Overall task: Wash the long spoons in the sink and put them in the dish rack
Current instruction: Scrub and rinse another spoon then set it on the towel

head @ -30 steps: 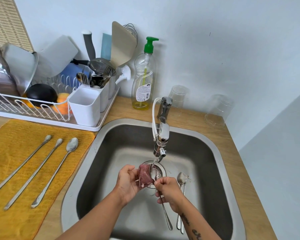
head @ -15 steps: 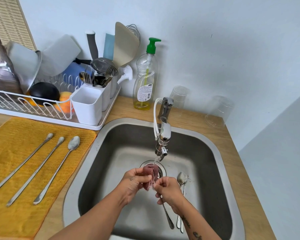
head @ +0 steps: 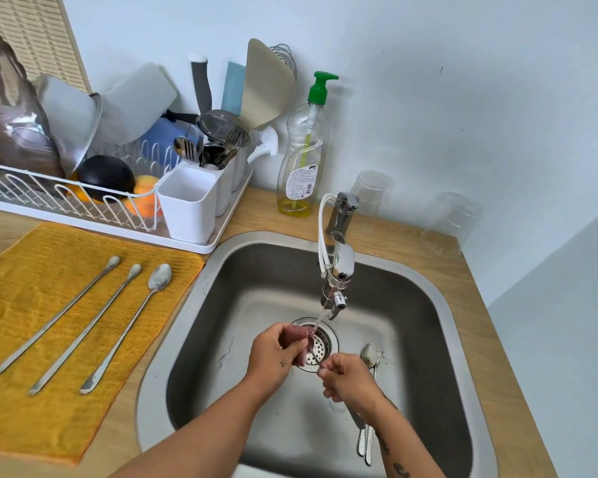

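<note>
right hand [head: 349,377] grips long spoon [head: 358,420] | left hand [head: 273,357] rubs it with scrubber [head: 296,334]

Soap bottle [head: 302,157] and two upturned clear cups [head: 370,194] behind the faucet [head: 339,270], on the counter [head: 491,339].

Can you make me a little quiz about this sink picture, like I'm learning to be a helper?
1. How many long spoons lie on the yellow cloth?
2. True or false: the left hand holds a pink scrubber under the faucet.
3. Where are the other spoons waiting? A) in the white cup of the dish rack B) on the sink floor beside the right hand C) next to the soap bottle

Key: 1. three. 2. true. 3. B: a couple of spoons in the sink lie right of the drain.
</note>
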